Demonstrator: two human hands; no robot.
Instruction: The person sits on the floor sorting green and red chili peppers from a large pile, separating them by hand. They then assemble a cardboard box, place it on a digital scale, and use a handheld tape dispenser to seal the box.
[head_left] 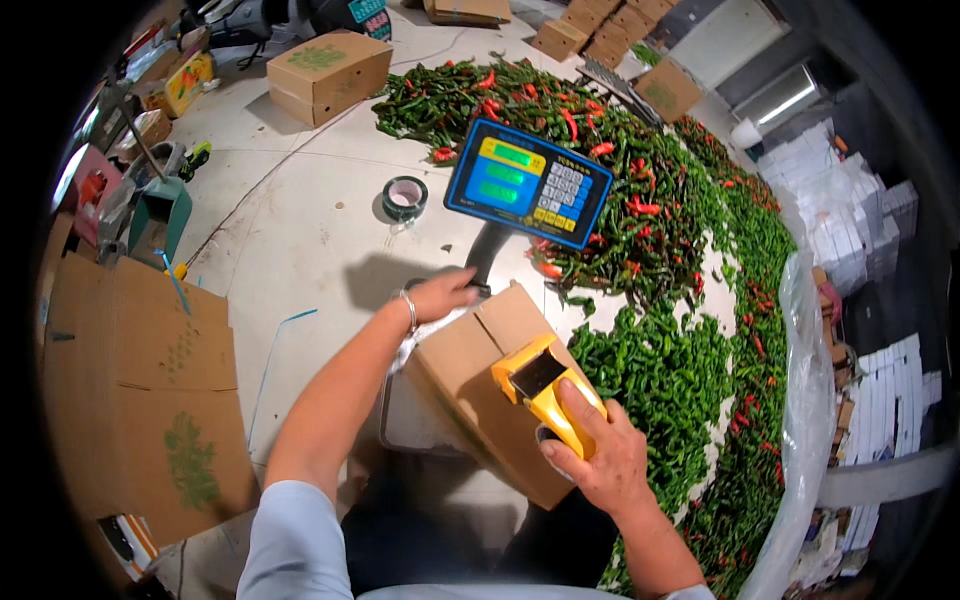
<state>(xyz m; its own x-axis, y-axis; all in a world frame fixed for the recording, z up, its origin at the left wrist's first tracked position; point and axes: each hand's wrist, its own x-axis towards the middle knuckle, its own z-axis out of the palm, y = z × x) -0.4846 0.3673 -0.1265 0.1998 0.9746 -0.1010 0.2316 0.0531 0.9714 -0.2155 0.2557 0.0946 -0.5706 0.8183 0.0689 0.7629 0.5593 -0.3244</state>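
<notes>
A brown cardboard box [470, 380] sits tilted sideways on the metal platform of a scale [400, 425], below a blue display [525, 183] on a dark post. My left hand [440, 295] is at the box's far-left corner beside the post, fingers extended and slightly apart; whether they touch the box is unclear. Some white material shows under that wrist. My right hand [595, 450] is closed on a yellow tape dispenser [530, 368], held against the top of the box over its near right part.
Green and red peppers [650, 370] cover the right and back floor, bordered by plastic sheeting [800, 360]. A tape roll [404, 198] lies left of the display. Flattened cardboard [150, 400], a green dustpan [157, 220] and a box [329, 80] are leftward. White stacks [840, 210] stand right.
</notes>
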